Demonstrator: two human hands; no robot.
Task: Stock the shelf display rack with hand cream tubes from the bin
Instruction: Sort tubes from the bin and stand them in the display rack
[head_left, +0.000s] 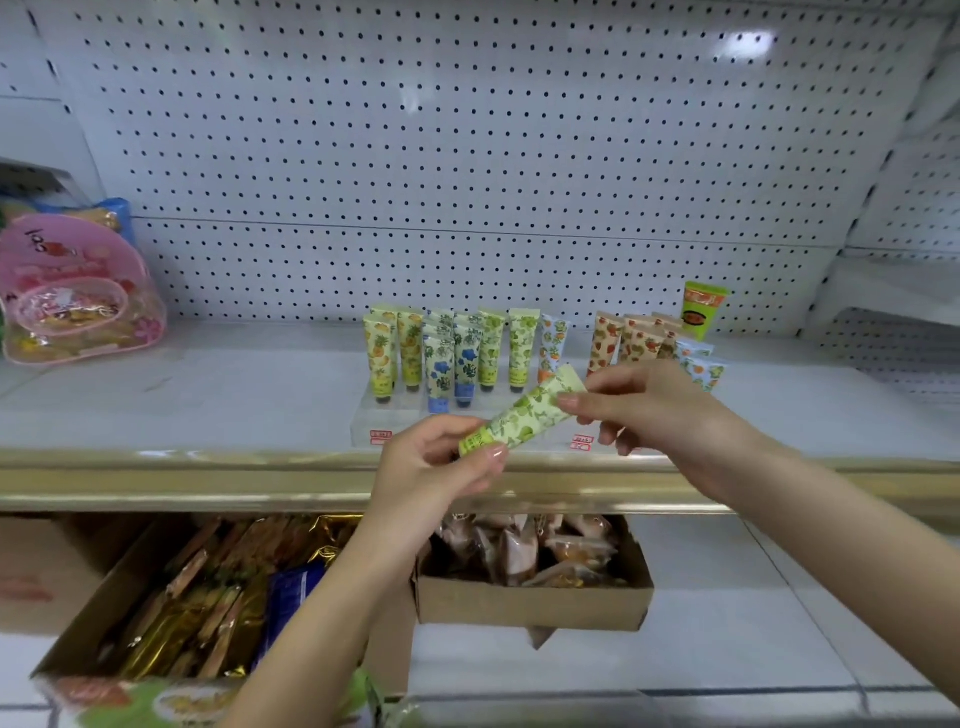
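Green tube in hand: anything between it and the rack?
Nothing visible. The green tube, held by the left hand at its lower end and the right hand at its upper end, is just in front of the clear rack. Standing tubes occupy its back rows.

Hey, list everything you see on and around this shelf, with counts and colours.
held tube: one, pale green leaf print, between both hands before the rack
racked tubes: over a dozen, yellow, blue, green, strawberry prints, in rack
rack: one, clear, mid shelf
green tube: one, bright green, orange label, behind rack, right
pink bag: one, shelf's left end
boxes: at least two, brown, snack packets inside, under shelf
shelf: one, white, gold edge
pegboard: one, white, behind
left hand: pinches held tube's lower end
right hand: pinches its upper end
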